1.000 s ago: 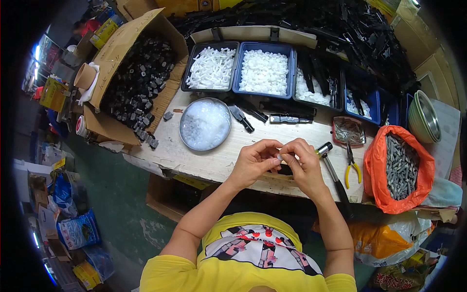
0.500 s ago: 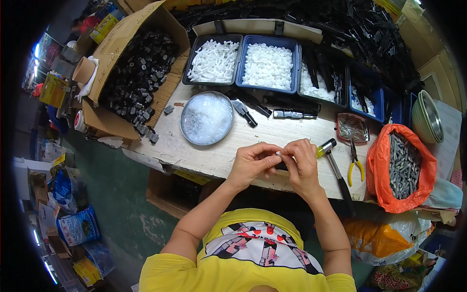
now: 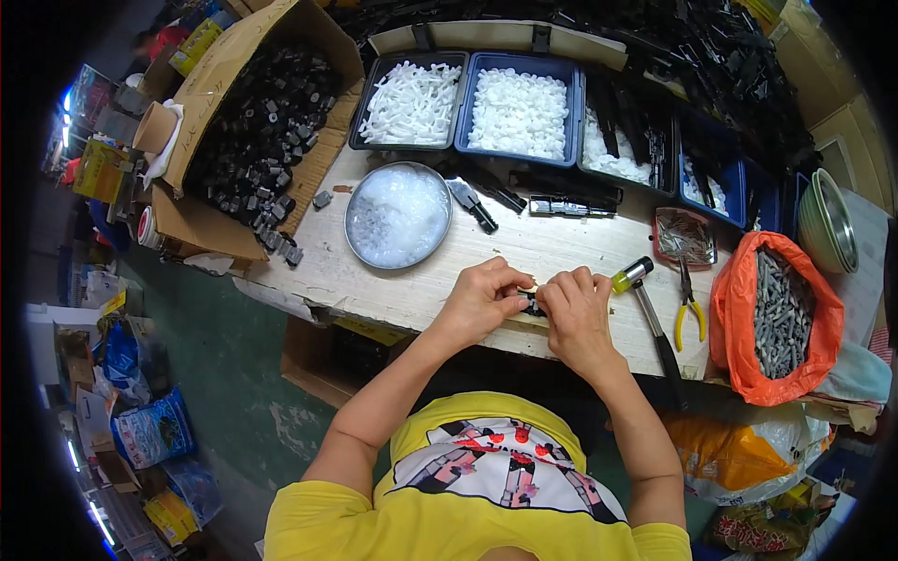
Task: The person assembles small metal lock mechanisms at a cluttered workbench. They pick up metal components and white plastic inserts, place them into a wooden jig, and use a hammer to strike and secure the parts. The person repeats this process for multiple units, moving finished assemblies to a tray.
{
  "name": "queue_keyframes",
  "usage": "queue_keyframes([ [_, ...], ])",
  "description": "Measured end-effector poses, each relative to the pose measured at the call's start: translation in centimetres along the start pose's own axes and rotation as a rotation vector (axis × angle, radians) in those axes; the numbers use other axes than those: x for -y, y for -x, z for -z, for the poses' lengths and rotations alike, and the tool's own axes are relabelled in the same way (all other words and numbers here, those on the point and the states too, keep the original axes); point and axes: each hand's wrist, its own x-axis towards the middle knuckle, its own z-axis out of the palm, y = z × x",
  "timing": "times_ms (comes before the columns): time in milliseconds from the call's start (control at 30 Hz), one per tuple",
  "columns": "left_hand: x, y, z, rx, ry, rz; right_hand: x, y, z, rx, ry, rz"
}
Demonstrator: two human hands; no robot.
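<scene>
In the head view, the only one I have, I can see a person in a yellow shirt with both hands meeting near the front edge of a pale workbench. Between the fingertips sits a small dark part, mostly covered, low over the bench top. The left hand has its thumb and forefinger bent close together at the part's left end; I can't tell whether they pinch it. The right hand curls over the other end, back of the hand upward, its fingers side by side (the fingertips are hidden from me, so I can't tell what they grip).

Just beside the right hand lies a hammer, its black handle reaching past the bench edge. Further right come pliers with yellow handles, their tip by a red tray of thin metal pieces, then an orange-red bag full of grey parts. Up and left of the hands stands a round metal dish of whitish, translucent stuff. Behind it, a dark bin holds white sticks, and a blue bin next to it holds small white pieces.
</scene>
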Motion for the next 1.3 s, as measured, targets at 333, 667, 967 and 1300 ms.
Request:
queue_keyframes([
  [333,-3.1,-5.3,0.8,0.316,-0.58,-0.108,-6.9,-0.3,4.7,-0.247,0.138,-0.162],
  [667,-4.5,-17.6,2.7,-0.204,-0.683,-0.053,-14.1,0.8,6.0,0.016,0.567,-0.503],
  [967,-5.7,-18.7,2.2,0.05,-0.781,0.013,-15.0,-0.3,5.0,0.051,0.542,-0.475],
  [1300,-5.6,-17.3,4.2,-0.078,-0.087,0.084,-14.8,0.4,5.9,-0.098,0.451,-0.389],
])
